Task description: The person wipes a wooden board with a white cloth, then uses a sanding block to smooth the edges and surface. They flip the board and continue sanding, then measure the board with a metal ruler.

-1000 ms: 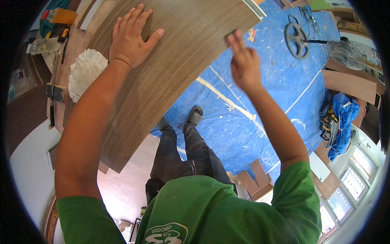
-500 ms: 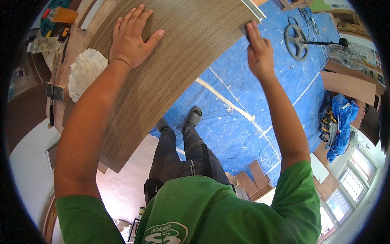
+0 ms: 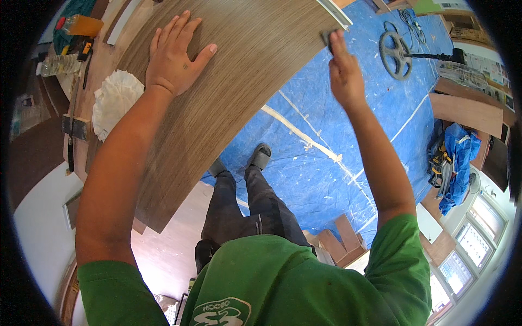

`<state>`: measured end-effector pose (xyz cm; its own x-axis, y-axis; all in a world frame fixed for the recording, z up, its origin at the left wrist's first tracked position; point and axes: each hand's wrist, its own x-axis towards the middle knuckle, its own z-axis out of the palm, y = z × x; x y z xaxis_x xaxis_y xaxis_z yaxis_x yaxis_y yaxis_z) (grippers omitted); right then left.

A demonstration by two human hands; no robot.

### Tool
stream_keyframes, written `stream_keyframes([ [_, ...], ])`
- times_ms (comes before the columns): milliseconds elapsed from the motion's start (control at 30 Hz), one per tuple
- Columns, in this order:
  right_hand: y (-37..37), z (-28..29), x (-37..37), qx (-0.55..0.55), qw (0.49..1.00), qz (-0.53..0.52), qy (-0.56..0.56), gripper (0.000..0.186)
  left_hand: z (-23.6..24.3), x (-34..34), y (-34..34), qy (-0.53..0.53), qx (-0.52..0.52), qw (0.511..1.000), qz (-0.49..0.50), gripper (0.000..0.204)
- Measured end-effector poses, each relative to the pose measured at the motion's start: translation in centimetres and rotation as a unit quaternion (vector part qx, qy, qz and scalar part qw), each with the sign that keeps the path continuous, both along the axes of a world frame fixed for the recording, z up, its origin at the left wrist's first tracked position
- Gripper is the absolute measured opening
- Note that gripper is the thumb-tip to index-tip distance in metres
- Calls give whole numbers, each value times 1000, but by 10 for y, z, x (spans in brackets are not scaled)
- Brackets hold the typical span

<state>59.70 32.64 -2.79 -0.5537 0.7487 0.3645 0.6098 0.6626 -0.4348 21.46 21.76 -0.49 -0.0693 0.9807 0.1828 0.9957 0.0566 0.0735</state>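
Observation:
A large brown wood-grain panel (image 3: 217, 103) slants across the bench in front of me. My left hand (image 3: 173, 54) lies flat on its face, fingers spread and thumb out. At the panel's right edge, close to the far corner, my right hand (image 3: 346, 73) grips a small dark grey block (image 3: 326, 39) that meets the edge. Only part of the block shows past the fingers. Just beyond it, a pale metal strip (image 3: 334, 13) runs along the panel's far end. A crumpled white cloth (image 3: 115, 100) sits beside the panel, left of my left wrist.
On the bench at left are an orange bottle (image 3: 83, 25), a clear plastic bottle (image 3: 58, 65) and a utility knife (image 3: 85, 49). Blue sheeting (image 3: 304, 146) covers the floor. A fan with a round grey base (image 3: 396, 56) lies at right, near a blue bag (image 3: 459, 163).
My right hand and the dark block have shifted very slightly along the panel's edge. My left hand stays flat on the panel, with barely any movement.

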Motion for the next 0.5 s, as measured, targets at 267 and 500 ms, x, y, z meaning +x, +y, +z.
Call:
stream_keyframes([
  [267, -15, 37, 19, -315, 883, -217, 270, 70, 3, 0, 0, 0, -10, 1000, -1, 72],
  [500, 7, 28, 11, -413, 794, -240, 376, 69, 3, 0, 1, -20, -10, 1000, -1, 71],
])
